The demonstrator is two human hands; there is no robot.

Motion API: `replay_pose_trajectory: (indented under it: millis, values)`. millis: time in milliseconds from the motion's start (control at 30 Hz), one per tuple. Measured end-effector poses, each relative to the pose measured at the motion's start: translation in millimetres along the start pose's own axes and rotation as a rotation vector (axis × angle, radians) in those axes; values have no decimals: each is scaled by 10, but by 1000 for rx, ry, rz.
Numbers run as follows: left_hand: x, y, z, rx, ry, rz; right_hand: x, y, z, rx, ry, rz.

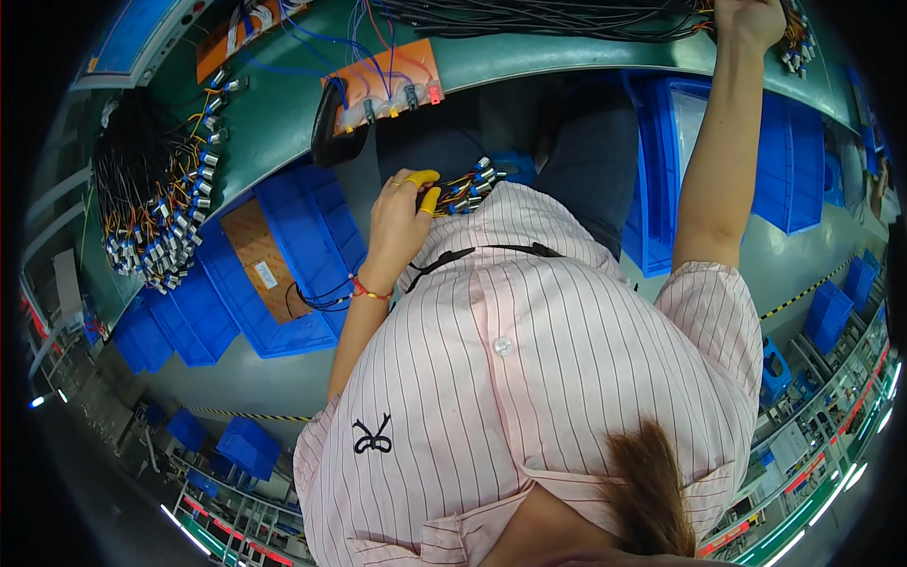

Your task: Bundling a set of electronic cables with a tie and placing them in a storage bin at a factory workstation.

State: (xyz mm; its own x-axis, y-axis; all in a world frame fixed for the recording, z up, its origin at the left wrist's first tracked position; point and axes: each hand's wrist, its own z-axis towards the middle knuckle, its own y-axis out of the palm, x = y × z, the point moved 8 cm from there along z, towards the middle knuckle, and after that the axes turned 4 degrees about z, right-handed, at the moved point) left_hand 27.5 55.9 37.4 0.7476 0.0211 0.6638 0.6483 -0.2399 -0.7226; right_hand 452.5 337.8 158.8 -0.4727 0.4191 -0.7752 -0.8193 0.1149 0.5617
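Observation:
My left hand (400,219), with yellow finger cots on two fingertips, is closed at my lap around a small bunch of cables (463,194). Their silver, blue-collared connector ends and orange and yellow wires stick out to the right. Thin black leads (321,300) hang beside my left wrist. Far off at the upper right, my right hand (751,24) is closed on cables at the end of a long black cable bundle (567,21) lying on the green bench. More connector ends (799,52) show just right of that hand. The picture's top edge cuts off part of its fingers.
An orange board (387,80) with clips and wires sits at the green bench's (529,59) near edge, beside a black holder (340,123). Heaped cables with silver connectors (161,208) hang over the bench's left part. Blue bins (307,222) stand below, with others (789,161) at right.

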Motion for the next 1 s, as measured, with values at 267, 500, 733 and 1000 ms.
replay_pose_trajectory:
  millis: [267, 500, 733, 1000]
  values:
    - [-32, 238, 203, -115, 143, 303, -241, 916, -932, -174, -819, -1394]
    - [3, 57, 231, -76, -51, -335, 77, 1224, -2019, -525, -675, -1093]
    - [498, -202, 237, -12, -4, -621, 808, 1297, -3104, -885, 303, -854]
    - [232, -571, 138, 209, 81, -253, 422, -326, -2270, 97, 622, 369]
